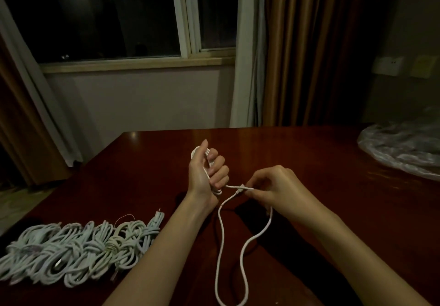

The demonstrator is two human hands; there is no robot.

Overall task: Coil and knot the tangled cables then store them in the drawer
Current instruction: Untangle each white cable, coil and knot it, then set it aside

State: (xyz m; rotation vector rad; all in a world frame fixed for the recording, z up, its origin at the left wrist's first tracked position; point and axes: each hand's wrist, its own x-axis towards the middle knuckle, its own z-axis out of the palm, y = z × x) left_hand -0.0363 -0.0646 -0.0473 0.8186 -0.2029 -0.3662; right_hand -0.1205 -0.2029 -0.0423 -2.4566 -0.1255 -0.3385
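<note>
A white cable (pixel 221 239) is partly wound into a small coil inside my left hand (pixel 207 172), whose fingers curl round the loops above the dark wooden table (pixel 309 153). The cable's free end runs right to my right hand (pixel 273 186), which pinches it near its plug. A long slack loop of the same cable hangs down toward the bottom edge of the view. At the lower left lies a row of coiled and knotted white cables (pixel 71 251) on the table. No drawer is in view.
A crumpled clear plastic bag (pixel 402 151) lies at the table's right edge. Behind the table are a window (pixel 133 15), a white curtain and brown curtains (pixel 304 48). Wall sockets (pixel 388 65) sit at the far right.
</note>
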